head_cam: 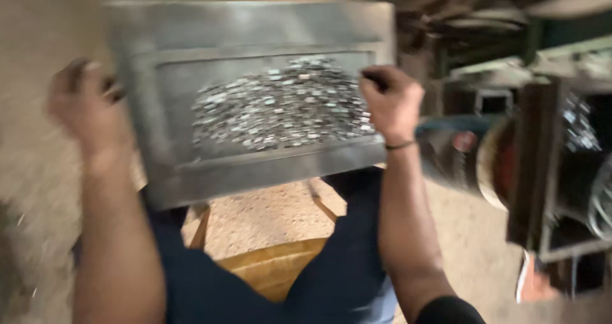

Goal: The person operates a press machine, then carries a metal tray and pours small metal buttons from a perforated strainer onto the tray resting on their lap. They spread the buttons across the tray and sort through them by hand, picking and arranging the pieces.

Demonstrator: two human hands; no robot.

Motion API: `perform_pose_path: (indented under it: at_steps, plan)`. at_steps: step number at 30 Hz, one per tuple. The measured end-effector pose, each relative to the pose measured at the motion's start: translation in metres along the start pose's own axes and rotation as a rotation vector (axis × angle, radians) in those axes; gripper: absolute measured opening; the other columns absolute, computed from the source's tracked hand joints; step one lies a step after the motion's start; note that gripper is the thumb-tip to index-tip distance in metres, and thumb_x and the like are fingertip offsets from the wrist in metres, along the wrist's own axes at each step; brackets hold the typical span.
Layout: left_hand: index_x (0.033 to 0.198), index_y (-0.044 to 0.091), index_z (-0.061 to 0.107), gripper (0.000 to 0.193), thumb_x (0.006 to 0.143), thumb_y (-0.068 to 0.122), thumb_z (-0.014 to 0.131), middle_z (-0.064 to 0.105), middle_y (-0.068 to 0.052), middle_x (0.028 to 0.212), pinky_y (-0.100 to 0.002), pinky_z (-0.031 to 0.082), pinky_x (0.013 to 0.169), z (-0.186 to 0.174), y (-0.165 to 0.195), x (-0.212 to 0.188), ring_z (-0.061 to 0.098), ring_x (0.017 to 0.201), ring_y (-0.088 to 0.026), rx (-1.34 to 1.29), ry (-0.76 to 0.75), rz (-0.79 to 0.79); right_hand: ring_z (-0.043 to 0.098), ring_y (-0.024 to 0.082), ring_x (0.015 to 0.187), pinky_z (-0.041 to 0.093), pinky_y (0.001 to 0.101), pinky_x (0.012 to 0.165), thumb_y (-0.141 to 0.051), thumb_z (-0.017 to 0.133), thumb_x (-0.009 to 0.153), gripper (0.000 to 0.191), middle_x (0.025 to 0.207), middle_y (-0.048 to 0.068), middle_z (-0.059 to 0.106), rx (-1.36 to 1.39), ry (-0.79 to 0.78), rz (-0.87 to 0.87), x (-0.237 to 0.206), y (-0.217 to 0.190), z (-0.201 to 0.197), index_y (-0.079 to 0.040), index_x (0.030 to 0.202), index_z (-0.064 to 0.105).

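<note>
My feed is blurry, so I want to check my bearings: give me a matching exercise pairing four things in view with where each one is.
Things:
1. left hand
2. right hand
3. heap of small shiny metal pieces
4. yellow wooden stool

Places:
a. in the flat grey metal tray
b. tray's right edge
c. below, between the legs
d. tray's left edge

Pairs: 1-d, 2-b, 3-a, 4-c

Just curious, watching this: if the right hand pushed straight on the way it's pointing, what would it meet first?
Most likely the heap of small metal pieces in the metal tray, since the right hand grips the tray's edge beside it. Blur makes depth uncertain.
</note>
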State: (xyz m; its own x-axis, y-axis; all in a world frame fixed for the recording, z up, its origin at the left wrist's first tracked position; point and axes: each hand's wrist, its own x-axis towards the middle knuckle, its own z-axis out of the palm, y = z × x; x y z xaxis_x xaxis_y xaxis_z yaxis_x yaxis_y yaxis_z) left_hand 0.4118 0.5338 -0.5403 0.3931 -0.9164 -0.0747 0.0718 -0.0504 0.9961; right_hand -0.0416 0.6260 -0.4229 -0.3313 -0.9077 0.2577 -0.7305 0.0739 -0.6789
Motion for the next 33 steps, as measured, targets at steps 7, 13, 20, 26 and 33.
perform_pose_path:
  at_steps: [7,13,20,26,33]
  plan:
    - [0.131,0.001,0.058,0.021,0.11,0.008,0.056,0.066,-0.006,0.119,-0.034,0.06,0.085,0.0,0.001,-0.011,0.073,0.104,-0.02,0.003,-0.065,0.006,0.074,0.015,0.094,0.06,0.0292,0.088,-0.006,0.077,0.088,0.043,0.115,0.009,0.075,0.119,0.619,0.065,0.027,0.068,-0.039,-0.004,0.128,0.061]
    - [0.125,0.003,0.062,0.018,0.114,0.016,0.057,0.067,-0.005,0.114,-0.033,0.055,0.083,0.004,0.008,-0.011,0.068,0.1,-0.017,-0.046,-0.14,-0.106,0.079,0.017,0.095,0.062,0.0318,0.088,-0.01,0.079,0.086,0.033,0.107,0.011,0.081,-0.045,0.328,0.183,0.023,0.092,-0.029,-0.003,0.118,0.077]
    - [0.107,-0.002,0.066,0.024,0.111,0.021,0.061,0.069,-0.006,0.11,-0.032,0.055,0.091,0.003,0.013,-0.013,0.063,0.096,-0.014,-0.081,-0.322,-0.127,0.075,0.016,0.09,0.057,0.0311,0.082,-0.026,0.076,0.088,0.038,0.098,0.013,0.079,0.021,0.059,0.404,0.019,0.079,-0.013,-0.003,0.117,0.074]
    - [0.103,-0.003,0.068,0.027,0.104,0.022,0.077,0.065,-0.002,0.095,-0.033,0.047,0.075,0.006,0.006,-0.015,0.055,0.084,-0.013,0.2,-0.319,-0.108,0.074,0.018,0.089,0.057,0.0316,0.082,-0.024,0.077,0.09,0.034,0.099,0.015,0.079,-0.076,-0.034,0.225,0.023,0.105,-0.006,0.0,0.115,0.076]
    - [0.095,-0.003,0.072,0.026,0.099,0.022,0.075,0.068,0.002,0.085,-0.029,0.048,0.067,0.013,0.018,-0.029,0.056,0.075,-0.008,0.139,-0.262,-0.151,0.071,0.016,0.093,0.057,0.0309,0.086,-0.011,0.077,0.094,0.029,0.106,0.012,0.079,0.055,0.033,0.115,0.031,0.119,0.008,0.002,0.119,0.077]
